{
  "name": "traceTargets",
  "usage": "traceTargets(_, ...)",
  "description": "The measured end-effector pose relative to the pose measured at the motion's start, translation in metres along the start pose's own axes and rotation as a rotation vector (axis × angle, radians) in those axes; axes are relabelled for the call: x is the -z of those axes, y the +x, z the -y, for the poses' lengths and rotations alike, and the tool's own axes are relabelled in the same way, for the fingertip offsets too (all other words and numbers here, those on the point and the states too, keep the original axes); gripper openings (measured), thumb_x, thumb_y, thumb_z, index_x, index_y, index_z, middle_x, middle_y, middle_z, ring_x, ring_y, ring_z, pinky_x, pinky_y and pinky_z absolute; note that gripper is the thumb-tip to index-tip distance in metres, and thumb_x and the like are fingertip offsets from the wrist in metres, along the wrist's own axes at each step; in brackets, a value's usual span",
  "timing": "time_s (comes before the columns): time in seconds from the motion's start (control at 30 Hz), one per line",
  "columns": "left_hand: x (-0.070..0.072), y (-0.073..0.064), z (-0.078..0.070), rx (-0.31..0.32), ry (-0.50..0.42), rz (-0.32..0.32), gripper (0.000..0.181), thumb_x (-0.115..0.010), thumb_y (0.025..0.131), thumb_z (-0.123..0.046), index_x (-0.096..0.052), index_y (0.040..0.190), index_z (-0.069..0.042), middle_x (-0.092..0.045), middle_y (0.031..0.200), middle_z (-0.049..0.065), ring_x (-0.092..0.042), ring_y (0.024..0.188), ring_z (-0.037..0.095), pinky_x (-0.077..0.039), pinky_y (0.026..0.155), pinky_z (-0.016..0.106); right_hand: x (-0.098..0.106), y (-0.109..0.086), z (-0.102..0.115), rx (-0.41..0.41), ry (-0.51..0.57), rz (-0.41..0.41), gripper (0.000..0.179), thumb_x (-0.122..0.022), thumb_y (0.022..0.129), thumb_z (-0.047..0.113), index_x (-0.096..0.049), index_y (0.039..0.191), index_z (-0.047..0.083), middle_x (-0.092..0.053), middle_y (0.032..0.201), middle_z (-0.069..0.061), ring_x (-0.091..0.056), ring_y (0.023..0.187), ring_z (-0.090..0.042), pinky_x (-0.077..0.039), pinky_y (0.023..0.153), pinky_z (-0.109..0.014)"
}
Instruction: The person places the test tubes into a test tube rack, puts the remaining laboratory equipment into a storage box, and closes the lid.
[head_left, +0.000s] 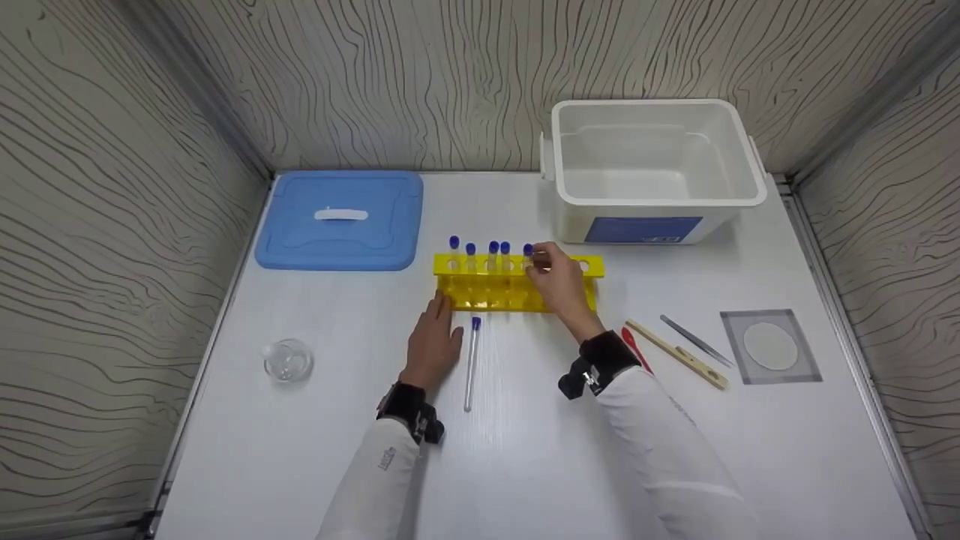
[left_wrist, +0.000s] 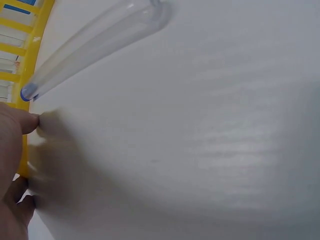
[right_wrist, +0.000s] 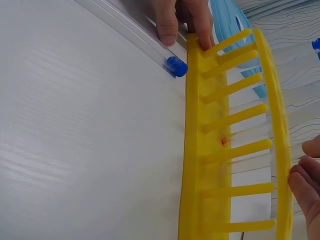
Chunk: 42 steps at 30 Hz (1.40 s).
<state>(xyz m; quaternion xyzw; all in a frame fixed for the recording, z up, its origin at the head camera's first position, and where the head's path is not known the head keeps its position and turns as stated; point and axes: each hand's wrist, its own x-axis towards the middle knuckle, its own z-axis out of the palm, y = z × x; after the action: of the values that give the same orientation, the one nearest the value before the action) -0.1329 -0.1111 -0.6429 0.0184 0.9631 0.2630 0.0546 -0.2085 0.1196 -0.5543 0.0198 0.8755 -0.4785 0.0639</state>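
A yellow test tube rack [head_left: 487,294] stands mid-table, holding several clear test tubes with blue caps. At its right part, my right hand [head_left: 561,286] pinches a test tube [head_left: 528,249] just under its cap; this tube stands in a rack hole. The fingertips [right_wrist: 302,182] show beside the rack's top bar in the right wrist view. My left hand [head_left: 433,341] lies with extended fingers against the rack's lower left end. Just right of that hand, another capped test tube [head_left: 472,367] lies on the table, its blue cap toward the rack.
A white open bin [head_left: 645,217] stands at the back right, a blue lid [head_left: 337,244] at the back left. A glass vessel [head_left: 288,361] is on the left. On the right lie a red utensil [head_left: 636,349], a wooden clamp [head_left: 675,352], tweezers [head_left: 696,340] and a gauze mat [head_left: 771,346].
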Motion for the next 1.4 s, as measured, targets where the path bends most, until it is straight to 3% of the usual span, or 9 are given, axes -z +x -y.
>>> traceTargets(0.23,-0.001,0.001,0.000,0.017,-0.010,0.001,0.068,-0.056,0.108,-0.028,-0.029,0.166,-0.006,-0.027,0.175,0.013,-0.040,0.156,0.034,-0.036,0.128,0.048,0.004,-0.006,-0.004,-0.004,0.032,-0.029,0.039,-0.065,0.101,0.008,-0.061,0.139,0.003,-0.069,0.137,-0.020,-0.067,0.126,-0.034,-0.055,0.111,-0.046)
traceTargets(0.5,-0.001,0.001,0.000,0.014,-0.003,0.014,0.068,-0.056,0.108,-0.029,-0.028,0.166,-0.006,-0.026,0.175,0.013,-0.039,0.157,0.034,-0.036,0.128,0.048,0.006,-0.021,-0.001,0.023,0.093,-0.145,0.038,-0.064,0.103,0.015,-0.061,0.140,0.004,-0.071,0.133,-0.019,-0.069,0.123,-0.034,-0.057,0.109,-0.046)
traceTargets(0.77,-0.006,0.003,0.005,0.026,0.011,0.015,0.069,-0.054,0.108,-0.031,-0.026,0.167,-0.007,-0.025,0.176,0.012,-0.038,0.157,0.033,-0.035,0.129,0.047,0.012,-0.038,0.011,0.124,0.195,-0.204,0.033,-0.062,0.105,0.017,-0.065,0.135,0.004,-0.072,0.128,-0.018,-0.070,0.117,-0.032,-0.059,0.105,-0.047)
traceTargets(0.93,-0.008,0.004,0.007,0.023,0.007,0.011,0.069,-0.054,0.107,-0.031,-0.027,0.167,-0.008,-0.025,0.176,0.011,-0.037,0.158,0.033,-0.035,0.129,0.048,0.010,-0.052,0.019,0.141,0.216,-0.184,0.032,-0.064,0.104,0.019,-0.066,0.132,0.005,-0.073,0.126,-0.016,-0.070,0.115,-0.030,-0.060,0.102,-0.047)
traceTargets(1.1,-0.006,0.004,0.006,0.018,0.018,0.010,0.069,-0.055,0.107,-0.030,-0.028,0.166,-0.008,-0.026,0.175,0.012,-0.038,0.157,0.033,-0.035,0.129,0.048,0.001,-0.064,0.024,0.126,0.207,-0.129,0.032,-0.065,0.105,0.022,-0.068,0.131,0.004,-0.072,0.125,-0.012,-0.068,0.113,-0.026,-0.059,0.096,-0.037)
traceTargets(1.23,-0.004,0.004,0.004,0.016,0.010,0.011,0.068,-0.056,0.107,-0.029,-0.030,0.166,-0.007,-0.026,0.175,0.013,-0.038,0.157,0.034,-0.034,0.129,0.049,-0.011,-0.071,0.021,0.187,0.185,-0.119,0.028,-0.067,0.103,0.019,-0.071,0.126,0.003,-0.075,0.118,-0.013,-0.069,0.104,-0.025,-0.058,0.086,-0.028)
traceTargets(1.4,-0.004,0.004,0.004,0.026,0.011,0.028,0.070,-0.056,0.107,-0.031,-0.027,0.167,-0.008,-0.024,0.176,0.011,-0.037,0.158,0.033,-0.034,0.130,0.047,-0.026,-0.075,0.014,0.182,0.153,-0.092,0.030,-0.067,0.102,0.020,-0.071,0.126,0.003,-0.076,0.114,-0.011,-0.069,0.099,-0.023,-0.059,0.083,-0.028)
